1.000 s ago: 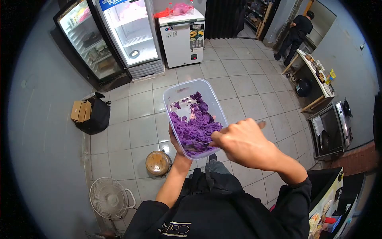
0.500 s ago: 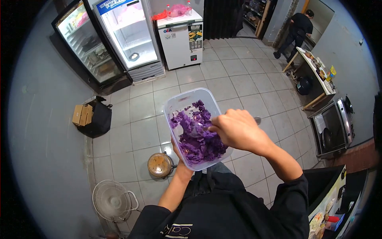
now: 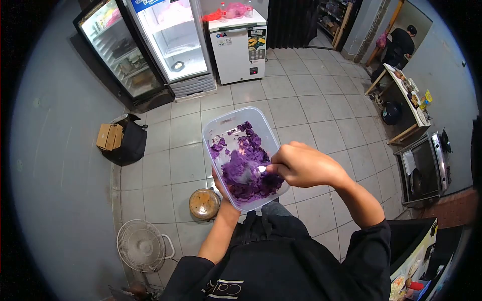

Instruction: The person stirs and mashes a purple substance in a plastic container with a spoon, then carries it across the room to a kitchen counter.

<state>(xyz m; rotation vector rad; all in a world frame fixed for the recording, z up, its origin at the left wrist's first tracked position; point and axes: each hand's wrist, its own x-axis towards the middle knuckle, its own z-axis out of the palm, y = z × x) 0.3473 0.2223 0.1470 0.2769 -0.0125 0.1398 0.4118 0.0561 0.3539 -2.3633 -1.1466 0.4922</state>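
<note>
Head view: clear plastic tub of purple mash held up over the tiled floor, well apart from every wall. Left hand cupped under the tub's near end, mostly hidden. Right hand clenched on a spoon, bowl sunk in the mash by the tub's right rim. Below the tub, a lidded pot and a fan on the floor. Fridges against the far wall; table at the right edge, a person beside it.

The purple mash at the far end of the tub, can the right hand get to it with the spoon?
Probably yes. The right hand already has the spoon in the purple mash, and the tub is open on top.
</note>
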